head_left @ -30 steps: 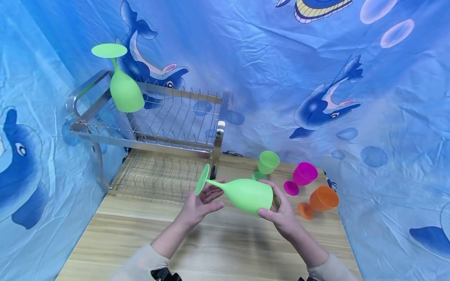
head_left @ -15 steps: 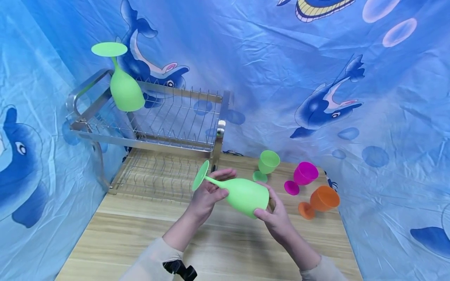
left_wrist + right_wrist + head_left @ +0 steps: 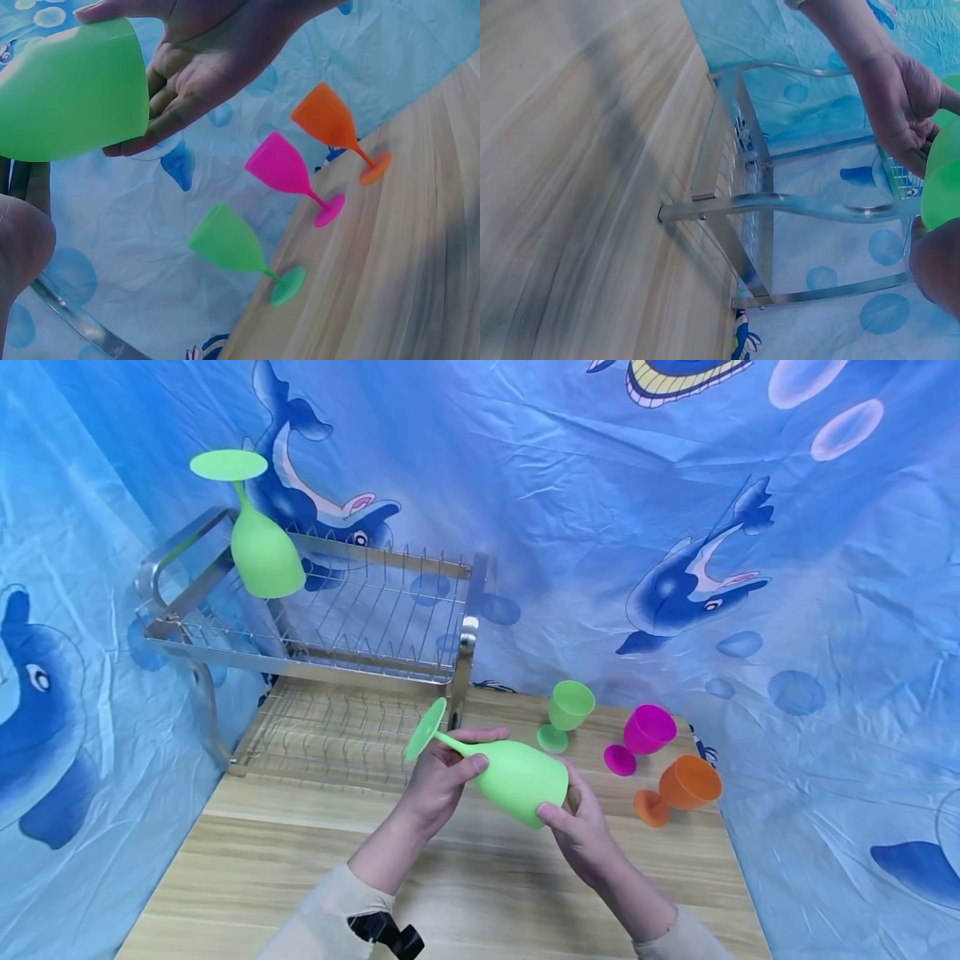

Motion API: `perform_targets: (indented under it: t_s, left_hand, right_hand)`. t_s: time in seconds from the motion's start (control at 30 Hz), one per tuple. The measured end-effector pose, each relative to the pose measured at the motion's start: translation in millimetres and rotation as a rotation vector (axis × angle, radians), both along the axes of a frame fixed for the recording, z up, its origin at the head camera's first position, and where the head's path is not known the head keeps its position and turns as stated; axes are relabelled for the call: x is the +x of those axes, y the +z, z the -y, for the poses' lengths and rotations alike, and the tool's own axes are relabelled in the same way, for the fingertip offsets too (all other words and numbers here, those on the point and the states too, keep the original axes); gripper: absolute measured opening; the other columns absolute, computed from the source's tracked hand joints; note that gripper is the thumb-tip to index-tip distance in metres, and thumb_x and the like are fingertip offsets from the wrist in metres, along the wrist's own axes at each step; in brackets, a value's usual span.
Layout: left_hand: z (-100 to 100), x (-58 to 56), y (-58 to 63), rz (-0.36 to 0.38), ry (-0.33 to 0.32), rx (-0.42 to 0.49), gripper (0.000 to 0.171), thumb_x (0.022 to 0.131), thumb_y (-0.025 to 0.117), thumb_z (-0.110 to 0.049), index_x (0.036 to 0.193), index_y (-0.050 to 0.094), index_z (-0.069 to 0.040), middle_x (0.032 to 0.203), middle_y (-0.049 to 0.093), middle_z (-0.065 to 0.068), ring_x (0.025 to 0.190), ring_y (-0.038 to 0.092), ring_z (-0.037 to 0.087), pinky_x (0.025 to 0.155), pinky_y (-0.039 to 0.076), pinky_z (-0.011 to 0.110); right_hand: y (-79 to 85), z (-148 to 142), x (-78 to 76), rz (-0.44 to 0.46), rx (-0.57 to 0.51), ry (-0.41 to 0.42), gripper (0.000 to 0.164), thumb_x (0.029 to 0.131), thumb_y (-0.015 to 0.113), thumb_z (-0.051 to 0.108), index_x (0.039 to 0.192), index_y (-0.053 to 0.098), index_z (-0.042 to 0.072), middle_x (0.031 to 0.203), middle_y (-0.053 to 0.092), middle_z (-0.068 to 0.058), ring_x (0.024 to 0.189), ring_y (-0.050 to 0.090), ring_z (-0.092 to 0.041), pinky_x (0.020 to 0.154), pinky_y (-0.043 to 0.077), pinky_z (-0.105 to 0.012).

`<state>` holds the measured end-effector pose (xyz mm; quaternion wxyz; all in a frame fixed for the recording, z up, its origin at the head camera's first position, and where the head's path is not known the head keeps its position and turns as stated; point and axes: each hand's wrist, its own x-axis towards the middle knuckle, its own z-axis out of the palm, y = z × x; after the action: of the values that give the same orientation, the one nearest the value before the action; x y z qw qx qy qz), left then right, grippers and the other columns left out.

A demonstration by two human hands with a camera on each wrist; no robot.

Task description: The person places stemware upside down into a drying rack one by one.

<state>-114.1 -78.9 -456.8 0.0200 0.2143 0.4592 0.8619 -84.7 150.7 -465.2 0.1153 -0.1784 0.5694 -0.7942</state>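
A light green plastic goblet [image 3: 521,781] lies tilted on its side in the air, base to the left and mouth to the right. My left hand [image 3: 438,787] holds it where the stem meets the bowl, thumb on the near side. At the rim, my right hand [image 3: 583,831] grips the bowl between thumb and fingers. The left wrist view shows the goblet's bowl [image 3: 75,90] with the right hand [image 3: 202,60] at its mouth. Some fingers of both hands are hidden behind it. Another large green goblet [image 3: 266,556] stands upside down on the rack's upper tier.
A two-tier metal dish rack [image 3: 330,668] stands at the left of the wooden table [image 3: 315,860]. Upright at the back right are a smaller green goblet [image 3: 572,706], a magenta goblet [image 3: 649,729] and an orange goblet [image 3: 690,782]. A blue dolphin-print curtain [image 3: 555,527] surrounds the table.
My left hand has closed from loosely open beside the stem to holding it. The held goblet has shifted slightly left and its mouth end has dipped. My right hand has moved with it.
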Motion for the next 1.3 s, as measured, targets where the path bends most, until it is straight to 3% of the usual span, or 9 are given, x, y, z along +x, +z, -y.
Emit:
perform_targets:
  t_s: [0.4,0.57,0.83,1.1,1.3]
  left_hand:
    - [2.9,-4.3,7.7,0.016,0.004,0.022,0.019,0.096,0.082,-0.023,0.114,0.084,-0.028,0.123,0.079,0.001,0.126,0.068,0.019,0.098,0.057,0.029]
    - [8.0,-7.7,10.7,0.019,0.004,0.005,0.018,0.097,0.081,-0.022,0.115,0.084,-0.027,0.122,0.080,0.001,0.125,0.068,0.020,0.097,0.057,0.028]
    - [16.3,-12.2,17.5,0.027,0.019,-0.062,0.017,0.099,0.080,-0.023,0.114,0.083,-0.030,0.123,0.079,-0.002,0.123,0.069,0.022,0.096,0.058,0.029]
    - [26.3,-11.1,17.6,0.034,0.004,-0.082,0.018,0.100,0.078,-0.018,0.114,0.083,-0.027,0.122,0.079,0.001,0.125,0.069,0.023,0.097,0.057,0.029]
    - [37.6,-10.1,24.2,0.016,-0.008,-0.149,0.021,0.100,0.077,-0.016,0.114,0.084,-0.029,0.123,0.079,-0.001,0.123,0.070,0.021,0.097,0.058,0.031]
  right_hand:
    - [5.7,7.5,3.5,0.010,0.018,-0.008,0.058,0.096,0.074,0.009,0.148,0.048,0.009,0.139,0.059,-0.007,0.124,0.062,-0.018,0.105,0.056,-0.030]
    - [9.9,7.2,2.0,-0.005,0.023,0.033,0.061,0.098,0.076,0.013,0.152,0.046,0.010,0.143,0.057,-0.007,0.126,0.061,-0.018,0.106,0.055,-0.030]
    - [14.0,2.6,-2.0,-0.046,0.067,0.096,0.072,0.098,0.077,0.015,0.158,0.038,0.003,0.149,0.055,-0.007,0.135,0.057,-0.017,0.110,0.053,-0.030]
    - [16.9,-13.5,-5.0,-0.134,0.120,0.168,0.079,0.102,0.070,0.008,0.163,0.022,-0.011,0.163,0.043,-0.010,0.148,0.047,-0.013,0.122,0.039,-0.026]
    - [33.4,-28.0,-18.9,-0.258,0.195,0.090,0.062,0.109,0.054,0.003,0.164,0.026,-0.008,0.165,0.044,-0.014,0.152,0.045,-0.020,0.123,0.038,-0.031]
